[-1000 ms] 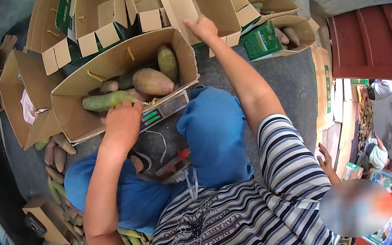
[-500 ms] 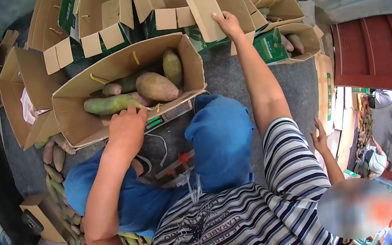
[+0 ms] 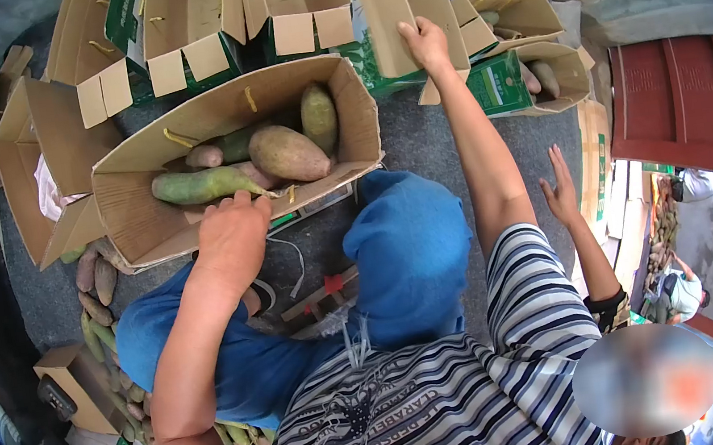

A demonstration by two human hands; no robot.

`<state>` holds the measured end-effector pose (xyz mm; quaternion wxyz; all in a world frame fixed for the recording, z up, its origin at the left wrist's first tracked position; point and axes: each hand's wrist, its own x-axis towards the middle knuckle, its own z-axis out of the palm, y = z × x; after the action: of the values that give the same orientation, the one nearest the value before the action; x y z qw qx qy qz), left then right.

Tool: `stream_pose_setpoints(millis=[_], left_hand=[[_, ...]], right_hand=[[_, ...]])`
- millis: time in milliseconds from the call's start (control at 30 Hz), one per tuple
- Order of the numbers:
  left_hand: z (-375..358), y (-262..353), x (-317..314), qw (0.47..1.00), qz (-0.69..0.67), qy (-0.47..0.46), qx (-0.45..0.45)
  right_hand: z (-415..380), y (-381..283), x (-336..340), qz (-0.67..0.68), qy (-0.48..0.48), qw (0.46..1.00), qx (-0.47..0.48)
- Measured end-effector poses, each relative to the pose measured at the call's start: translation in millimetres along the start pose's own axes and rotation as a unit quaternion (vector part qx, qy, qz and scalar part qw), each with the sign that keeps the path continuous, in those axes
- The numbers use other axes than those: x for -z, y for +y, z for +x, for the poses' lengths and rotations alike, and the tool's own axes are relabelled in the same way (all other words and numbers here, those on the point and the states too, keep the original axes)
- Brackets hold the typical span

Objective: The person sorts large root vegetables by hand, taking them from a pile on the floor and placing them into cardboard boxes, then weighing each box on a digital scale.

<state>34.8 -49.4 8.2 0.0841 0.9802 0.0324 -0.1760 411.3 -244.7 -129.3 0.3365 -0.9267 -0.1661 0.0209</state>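
An open cardboard box (image 3: 132,193) holds several large tubers (image 3: 289,153), green and reddish-brown. My left hand (image 3: 235,234) is closed on the box's near edge, with its fingertips over the rim. Farther off to the right, my right hand (image 3: 426,44) pinches the edge of an upright cardboard flap (image 3: 383,12) on another box. A scale with a green display (image 3: 284,220) is partly hidden beneath the near edge of the tuber box.
Open boxes (image 3: 190,19) stand in a row at the back. Smaller boxes (image 3: 556,61) with tubers are at right. Loose tubers (image 3: 94,284) lie at left. A co-worker's hand (image 3: 561,188) is raised right of my right arm. A red door (image 3: 679,103) stands far right.
My right hand and the flap have shifted slightly right. The tuber box has moved a little, covering more of the green display. The co-worker's hand has risen toward the boxes.
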Motion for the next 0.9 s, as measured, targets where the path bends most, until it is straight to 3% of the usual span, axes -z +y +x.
stream_pose_setpoints(millis=[67,200,300,367,433,567,633,700,800,900], left_hand=[[-1,0,-1,1.000,0.001,0.004,0.000],[-1,0,-1,1.000,-0.009,0.008,-0.002],[-1,1,1,1.000,-0.022,0.004,-0.002],[-2,1,2,1.000,-0.022,0.006,0.001],[0,4,3,1.000,-0.026,0.000,-0.001],[-2,3,10,0.999,-0.035,-0.010,-0.004],[-1,3,9,0.999,-0.039,-0.010,-0.005],[-1,4,10,0.999,-0.041,-0.015,-0.001],[-2,4,10,0.999,-0.036,-0.016,-0.002],[-2,5,12,0.999,-0.030,-0.012,-0.008]], right_hand=[[-1,2,9,0.023,0.002,0.999,-0.032],[12,-11,15,-0.079,0.040,0.995,0.053],[34,-49,9,-0.164,0.057,0.985,-0.001],[62,-52,-11,-0.159,0.120,0.980,0.027],[78,-73,-22,-0.165,0.092,0.982,-0.002],[85,-78,-52,-0.221,-0.115,0.968,0.001],[67,-75,-68,-0.202,-0.093,0.974,0.038],[36,-70,-45,-0.107,0.029,0.987,0.120],[8,-34,5,-0.044,0.214,0.949,0.226],[-3,47,95,-0.202,0.304,0.924,0.116]])
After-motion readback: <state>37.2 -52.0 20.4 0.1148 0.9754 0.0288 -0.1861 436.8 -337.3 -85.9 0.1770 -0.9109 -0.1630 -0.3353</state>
